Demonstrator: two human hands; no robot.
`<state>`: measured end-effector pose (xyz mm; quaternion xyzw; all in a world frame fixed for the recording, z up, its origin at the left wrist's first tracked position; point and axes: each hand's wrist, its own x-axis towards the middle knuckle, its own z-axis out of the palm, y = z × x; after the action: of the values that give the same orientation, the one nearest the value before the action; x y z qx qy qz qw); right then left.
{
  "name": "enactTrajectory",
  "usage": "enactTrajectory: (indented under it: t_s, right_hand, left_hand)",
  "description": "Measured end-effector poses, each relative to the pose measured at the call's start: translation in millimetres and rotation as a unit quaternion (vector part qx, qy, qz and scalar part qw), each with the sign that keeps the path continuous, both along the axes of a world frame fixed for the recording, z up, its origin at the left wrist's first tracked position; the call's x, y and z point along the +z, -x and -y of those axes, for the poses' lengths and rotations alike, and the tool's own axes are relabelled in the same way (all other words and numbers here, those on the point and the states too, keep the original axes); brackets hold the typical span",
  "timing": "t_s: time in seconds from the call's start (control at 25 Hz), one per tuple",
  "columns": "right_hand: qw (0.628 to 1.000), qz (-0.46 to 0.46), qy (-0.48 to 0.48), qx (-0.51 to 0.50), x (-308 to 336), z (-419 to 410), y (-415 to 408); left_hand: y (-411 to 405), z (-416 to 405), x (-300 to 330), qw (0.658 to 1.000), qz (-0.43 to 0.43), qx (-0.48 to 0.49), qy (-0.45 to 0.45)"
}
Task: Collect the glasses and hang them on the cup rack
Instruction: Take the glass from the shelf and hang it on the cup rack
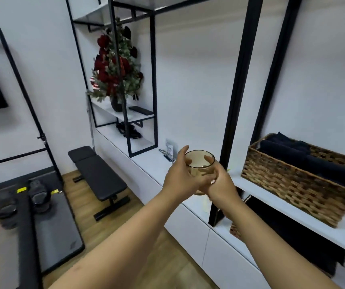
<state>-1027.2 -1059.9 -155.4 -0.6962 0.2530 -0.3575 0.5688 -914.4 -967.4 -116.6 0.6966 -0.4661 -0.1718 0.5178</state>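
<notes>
Now both hands cup one amber-tinted round drinking glass (199, 164), mouth upward: left hand (183, 177) alongside, right hand (219, 182) beneath. No cup rack shows.

White walls (198, 69), wood floor (109, 232), black-framed shelving (152, 80), bench (98, 174).

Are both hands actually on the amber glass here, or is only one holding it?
Touching. The head view shows the left hand and right hand both wrapped around the glass, fingers pressed against its wall.
</notes>
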Motion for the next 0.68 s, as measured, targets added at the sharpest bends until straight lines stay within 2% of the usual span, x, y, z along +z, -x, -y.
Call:
enactTrajectory:
  t_s: [0.2, 0.36, 0.56, 0.68]
  right_hand:
    - [0.999, 0.015, -0.004, 0.045, -6.5, 15.6, -50.8]
    - [0.988, 0.013, -0.103, 0.113, -11.5, 62.7, -87.0]
    - [0.937, 0.069, -0.254, 0.229, -20.2, 135.8, -132.7]
    - [0.902, 0.123, -0.329, 0.252, -21.9, 169.8, -152.2]
  left_hand:
    - [-60.6, 20.3, -0.2, 0.998, 0.046, 0.031, -0.042]
    - [-103.2, 50.0, 3.4, 0.998, 0.029, 0.041, -0.022]
    - [-147.6, 109.5, 14.9, 0.998, -0.011, 0.052, 0.017]
    - [-167.1, 140.8, 16.9, 0.998, -0.016, 0.045, 0.036]
